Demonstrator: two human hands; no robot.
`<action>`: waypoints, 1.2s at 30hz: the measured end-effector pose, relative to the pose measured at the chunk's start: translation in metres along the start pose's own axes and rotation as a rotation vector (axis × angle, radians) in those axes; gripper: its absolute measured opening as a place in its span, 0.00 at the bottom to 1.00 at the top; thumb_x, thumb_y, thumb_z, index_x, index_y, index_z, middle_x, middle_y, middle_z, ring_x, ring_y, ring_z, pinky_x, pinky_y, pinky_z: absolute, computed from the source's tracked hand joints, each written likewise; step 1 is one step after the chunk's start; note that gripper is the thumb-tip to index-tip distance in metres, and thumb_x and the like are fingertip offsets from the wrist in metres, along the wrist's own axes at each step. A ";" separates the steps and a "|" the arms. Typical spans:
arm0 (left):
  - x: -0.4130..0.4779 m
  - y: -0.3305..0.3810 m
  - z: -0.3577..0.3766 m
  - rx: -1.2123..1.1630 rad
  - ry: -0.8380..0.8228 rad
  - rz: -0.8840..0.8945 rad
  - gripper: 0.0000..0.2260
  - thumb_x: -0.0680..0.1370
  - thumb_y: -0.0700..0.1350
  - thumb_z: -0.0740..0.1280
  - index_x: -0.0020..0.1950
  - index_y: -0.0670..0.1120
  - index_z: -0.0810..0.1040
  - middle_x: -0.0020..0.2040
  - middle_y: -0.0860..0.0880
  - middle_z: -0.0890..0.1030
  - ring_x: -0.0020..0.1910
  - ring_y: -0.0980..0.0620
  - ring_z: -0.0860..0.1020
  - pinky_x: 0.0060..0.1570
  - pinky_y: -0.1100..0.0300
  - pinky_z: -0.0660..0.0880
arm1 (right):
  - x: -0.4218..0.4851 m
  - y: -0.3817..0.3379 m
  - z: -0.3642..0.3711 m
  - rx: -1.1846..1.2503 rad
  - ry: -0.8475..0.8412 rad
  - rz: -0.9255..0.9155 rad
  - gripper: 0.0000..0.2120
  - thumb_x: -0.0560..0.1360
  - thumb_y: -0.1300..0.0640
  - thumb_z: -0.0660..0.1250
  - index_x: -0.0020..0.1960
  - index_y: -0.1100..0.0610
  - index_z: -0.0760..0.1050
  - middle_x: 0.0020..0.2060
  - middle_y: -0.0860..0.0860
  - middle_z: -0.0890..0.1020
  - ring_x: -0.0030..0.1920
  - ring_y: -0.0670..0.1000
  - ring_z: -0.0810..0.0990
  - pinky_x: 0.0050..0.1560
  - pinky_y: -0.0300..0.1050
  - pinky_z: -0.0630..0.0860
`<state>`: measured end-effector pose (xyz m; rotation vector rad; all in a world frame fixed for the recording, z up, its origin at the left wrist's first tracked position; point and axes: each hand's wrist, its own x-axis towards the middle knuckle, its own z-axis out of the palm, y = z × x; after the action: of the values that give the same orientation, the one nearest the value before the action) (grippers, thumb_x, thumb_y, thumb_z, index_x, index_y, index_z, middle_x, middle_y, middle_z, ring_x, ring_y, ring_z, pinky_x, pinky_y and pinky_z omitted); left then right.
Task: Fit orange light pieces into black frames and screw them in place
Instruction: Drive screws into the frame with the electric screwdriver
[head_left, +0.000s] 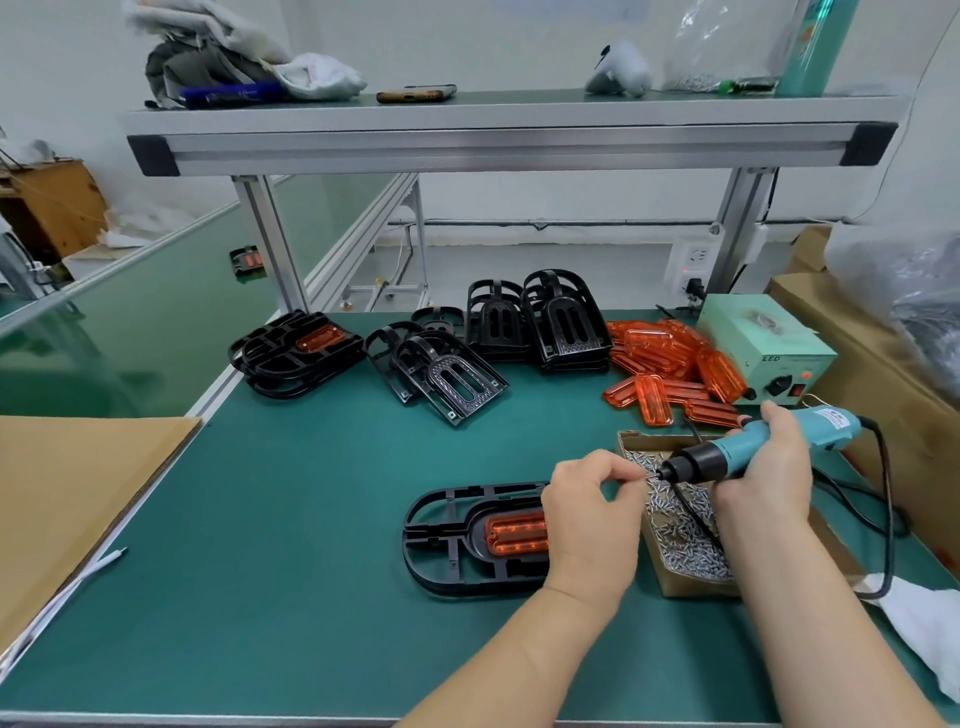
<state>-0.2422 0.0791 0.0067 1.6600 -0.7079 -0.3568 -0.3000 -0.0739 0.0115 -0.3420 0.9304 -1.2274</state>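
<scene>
At the far left of the frame a flat sheet of brown cardboard (78, 499) lies on the green matte counter (291, 571). Toward the upper centre we see a stack of finished frames (296, 353), then the empty frames (452, 379), black ribbed plastic with rounded ends, some flat and some propped upright.

Lower centre lies the frame (457, 540) we are working on. It is flat on the counter with its long axis running left to right, and a glossy, ridged orange light piece (517, 535) is seated in its middle. Our left hand (587, 514) hovers over the frame's right end and hides it, so this is the nearer hand. Its thumb and forefinger pinch a small metal screw (649, 472) against the tip of the screwdriver (753, 452). The tool points left, toward the frame, which sits just below and left of the tip. We judge the next move is a short swing down and to the left.

Under the tip is a shallow cardboard box of screws (680, 540), just beside the frame. Our right hand (769, 478) wraps around the screwdriver's smooth teal barrel. Above it, at the right, loose orange pieces (670, 364) are heaped beside a pale green power box (763, 353).
</scene>
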 end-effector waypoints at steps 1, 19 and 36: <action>0.001 0.001 -0.001 -0.021 0.002 -0.024 0.09 0.75 0.41 0.72 0.39 0.55 0.81 0.47 0.51 0.82 0.47 0.62 0.76 0.45 0.79 0.65 | -0.001 0.001 0.000 0.026 0.007 0.001 0.10 0.73 0.54 0.74 0.48 0.53 0.74 0.40 0.46 0.81 0.31 0.43 0.81 0.35 0.38 0.78; 0.044 -0.040 -0.108 0.526 -0.201 0.284 0.11 0.78 0.43 0.69 0.51 0.59 0.84 0.48 0.64 0.82 0.57 0.58 0.74 0.63 0.54 0.70 | -0.013 -0.001 0.018 0.014 0.040 -0.001 0.16 0.70 0.50 0.76 0.53 0.54 0.75 0.43 0.50 0.81 0.34 0.45 0.82 0.26 0.39 0.77; 0.048 -0.077 -0.099 0.942 -0.603 0.448 0.26 0.77 0.38 0.57 0.68 0.63 0.74 0.68 0.49 0.67 0.65 0.46 0.67 0.68 0.50 0.65 | -0.012 0.002 0.020 0.005 0.014 0.040 0.17 0.70 0.49 0.77 0.53 0.52 0.75 0.45 0.49 0.79 0.40 0.46 0.82 0.31 0.40 0.80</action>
<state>-0.1274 0.1318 -0.0393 2.1876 -1.8730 -0.1962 -0.2836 -0.0672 0.0270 -0.3094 0.9422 -1.1965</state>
